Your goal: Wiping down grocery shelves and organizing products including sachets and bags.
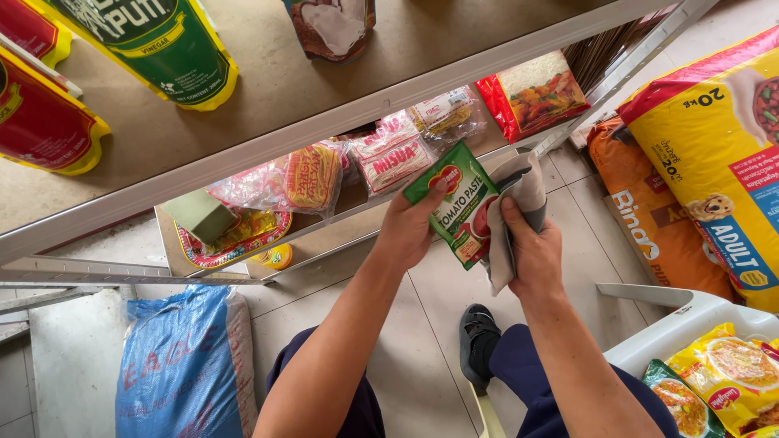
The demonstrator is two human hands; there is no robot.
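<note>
Left hand [408, 229] pinches a green sauce pouch [456, 203] by its left edge, thumb on the front, holding it up in front of the lower shelf [341, 215]. Right hand [531, 253] is closed around a grey cloth [519, 212], pressed to the pouch's right side (looks like wiping). Noodle packets [389, 156] lie on the shelf behind.

Both forearms are bare from elbow to wrist, with no sleeve, watch, ring or band showing on the left hand [408, 231] or the right hand [531, 251]; the legs are clothed in dark navy trousers [527, 369] of plain cloth, seen at both knees near the bottom edge; one foot wears a black sock inside a dark grey open-backed slipper [477, 328] with a rounded toe; no markings show on the clothing.
</note>
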